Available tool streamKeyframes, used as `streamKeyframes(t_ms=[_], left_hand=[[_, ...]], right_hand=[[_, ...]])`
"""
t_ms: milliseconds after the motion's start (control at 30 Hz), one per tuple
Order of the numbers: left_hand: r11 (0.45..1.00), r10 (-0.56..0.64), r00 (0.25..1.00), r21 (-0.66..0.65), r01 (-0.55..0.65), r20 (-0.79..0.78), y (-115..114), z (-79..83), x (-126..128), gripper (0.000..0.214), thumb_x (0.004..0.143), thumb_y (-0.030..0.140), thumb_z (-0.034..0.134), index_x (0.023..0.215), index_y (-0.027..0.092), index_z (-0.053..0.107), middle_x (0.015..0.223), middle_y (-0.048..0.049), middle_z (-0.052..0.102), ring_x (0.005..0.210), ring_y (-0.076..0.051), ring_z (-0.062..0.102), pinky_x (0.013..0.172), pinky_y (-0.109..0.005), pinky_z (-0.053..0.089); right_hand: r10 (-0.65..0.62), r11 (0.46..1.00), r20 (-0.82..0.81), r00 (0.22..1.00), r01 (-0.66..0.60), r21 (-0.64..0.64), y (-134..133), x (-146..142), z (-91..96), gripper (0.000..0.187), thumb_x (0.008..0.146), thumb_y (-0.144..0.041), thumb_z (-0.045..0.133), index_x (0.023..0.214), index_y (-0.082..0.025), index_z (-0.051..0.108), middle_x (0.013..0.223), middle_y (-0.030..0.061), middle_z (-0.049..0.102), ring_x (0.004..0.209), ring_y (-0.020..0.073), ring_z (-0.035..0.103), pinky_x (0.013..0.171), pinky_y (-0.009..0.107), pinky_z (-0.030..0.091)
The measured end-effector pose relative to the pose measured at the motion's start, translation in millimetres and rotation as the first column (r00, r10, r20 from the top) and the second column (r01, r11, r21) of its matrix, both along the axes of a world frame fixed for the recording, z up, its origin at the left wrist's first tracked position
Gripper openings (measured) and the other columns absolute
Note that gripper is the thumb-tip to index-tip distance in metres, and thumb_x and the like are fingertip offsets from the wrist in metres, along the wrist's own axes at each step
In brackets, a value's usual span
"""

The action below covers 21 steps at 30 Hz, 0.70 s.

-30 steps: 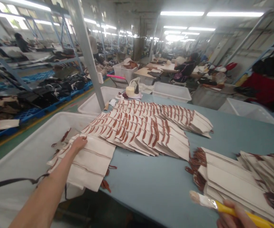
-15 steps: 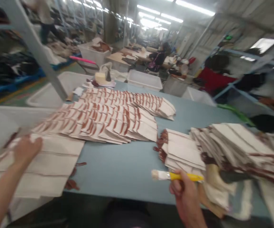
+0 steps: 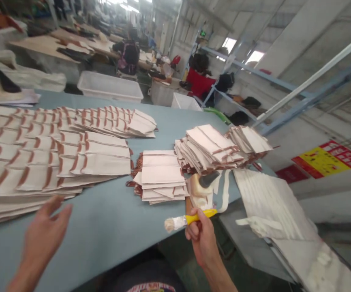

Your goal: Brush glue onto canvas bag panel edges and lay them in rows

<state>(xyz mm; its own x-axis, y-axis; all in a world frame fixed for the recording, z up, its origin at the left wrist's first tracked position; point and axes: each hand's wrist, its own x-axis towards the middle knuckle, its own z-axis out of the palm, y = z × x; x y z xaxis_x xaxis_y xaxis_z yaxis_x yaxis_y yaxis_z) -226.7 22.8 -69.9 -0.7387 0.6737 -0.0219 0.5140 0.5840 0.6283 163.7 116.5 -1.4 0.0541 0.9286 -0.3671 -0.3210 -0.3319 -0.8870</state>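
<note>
Gripped in my right hand (image 3: pixel 202 231) is a paintbrush (image 3: pixel 178 223) with a yellow handle; its pale, whitish bristles point left above the table's front edge. My left hand (image 3: pixel 46 227) holds nothing, fingers apart, over the blue-grey table (image 3: pixel 102 219). Just beyond it lie overlapping rows of cream fabric pieces (image 3: pixel 102 160) with brown edges. A small stack of cream pieces (image 3: pixel 163 172) with brown trim sits ahead of my right hand. Close behind the brush is a yellowish container (image 3: pixel 198 190) with a dark cone-shaped part on it.
Taller stacks of cream pieces (image 3: pixel 208 142) stand at the table's right. White plastic bins (image 3: pixel 110 85) are beyond the far edge. Pale cloth (image 3: pixel 275 202) covers a lower surface at right. A person (image 3: pixel 128 54) sits in the background.
The view has swung right. My left hand has let go of the cream pieces at the far left and come away from them. The paintbrush stays in my right hand.
</note>
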Motion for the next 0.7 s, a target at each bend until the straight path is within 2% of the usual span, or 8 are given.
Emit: streamKeyframes(t_ms=[67, 167, 233, 333, 467, 700], left_hand=[[0.996, -0.079, 0.993, 0.047, 0.075, 0.092, 44.7, -19.6, 39.8, 0.046, 0.112, 0.051, 0.048, 0.143, 0.023, 0.067, 0.137, -0.0108, 0.084, 0.129, -0.034, 0.080, 0.111, -0.050, 0.066], [0.972, -0.227, 0.960, 0.093, 0.214, 0.162, 113.4, -43.4, 92.7, 0.042, 0.111, 0.050, 0.067, 0.139, 0.018, 0.072, 0.136, -0.0121, 0.082, 0.120, -0.029, 0.081, 0.108, -0.053, 0.066], [0.963, -0.266, 0.951, 0.084, 0.256, 0.158, 152.3, -52.5, 114.4, 0.042, 0.109, 0.048, 0.073, 0.140, 0.019, 0.072, 0.137, -0.0117, 0.079, 0.120, -0.029, 0.079, 0.106, -0.054, 0.066], [0.967, -0.253, 0.960, 0.023, 0.252, 0.121, 196.5, -60.0, 128.1, 0.044, 0.108, 0.045, 0.076, 0.143, 0.020, 0.070, 0.142, -0.0120, 0.075, 0.123, -0.030, 0.076, 0.106, -0.056, 0.065], [0.976, -0.204, 0.976, -0.066, 0.209, 0.076, 231.2, -67.6, 129.6, 0.042, 0.106, 0.042, 0.078, 0.141, 0.020, 0.071, 0.142, -0.0119, 0.075, 0.122, -0.031, 0.076, 0.106, -0.056, 0.065], [0.990, -0.137, 0.991, -0.045, 0.137, 0.002, 255.7, -64.0, 113.0, 0.039, 0.107, 0.043, 0.078, 0.138, 0.020, 0.072, 0.139, -0.0112, 0.076, 0.119, -0.029, 0.077, 0.102, -0.054, 0.067]], right_hand=[[-0.062, 0.998, 0.002, 0.998, 0.062, -0.007, 5.7, 24.9, -2.6, 0.062, 0.074, -0.077, 0.092, 0.085, -0.023, 0.064, 0.050, -0.0155, 0.031, 0.046, 0.0076, 0.024, 0.047, 0.022, 0.037], [-0.149, 0.989, 0.010, 0.989, 0.149, -0.017, 11.2, 59.3, -7.4, 0.060, 0.073, -0.074, 0.094, 0.084, -0.023, 0.064, 0.049, -0.0159, 0.031, 0.046, 0.0069, 0.022, 0.047, 0.022, 0.036], [-0.195, 0.980, 0.013, 0.981, 0.195, -0.026, 13.4, 80.5, -11.7, 0.061, 0.073, -0.074, 0.094, 0.084, -0.023, 0.064, 0.049, -0.0160, 0.031, 0.045, 0.0068, 0.023, 0.047, 0.022, 0.035], [-0.249, 0.966, 0.022, 0.968, 0.250, -0.072, 15.5, 108.9, -20.5, 0.065, 0.069, -0.077, 0.096, 0.087, -0.023, 0.066, 0.049, -0.0164, 0.030, 0.044, 0.0074, 0.027, 0.047, 0.022, 0.035], [-0.323, 0.938, 0.030, 0.946, 0.324, -0.120, 20.5, 137.4, -32.9, 0.068, 0.066, -0.079, 0.097, 0.088, -0.022, 0.068, 0.048, -0.0165, 0.030, 0.043, 0.0072, 0.029, 0.047, 0.022, 0.034], [-0.339, 0.929, -0.004, 0.941, 0.334, -0.161, 46.6, 153.4, -36.3, 0.070, 0.060, -0.079, 0.100, 0.087, -0.021, 0.069, 0.048, -0.0151, 0.035, 0.044, 0.0072, 0.032, 0.046, 0.022, 0.035]])
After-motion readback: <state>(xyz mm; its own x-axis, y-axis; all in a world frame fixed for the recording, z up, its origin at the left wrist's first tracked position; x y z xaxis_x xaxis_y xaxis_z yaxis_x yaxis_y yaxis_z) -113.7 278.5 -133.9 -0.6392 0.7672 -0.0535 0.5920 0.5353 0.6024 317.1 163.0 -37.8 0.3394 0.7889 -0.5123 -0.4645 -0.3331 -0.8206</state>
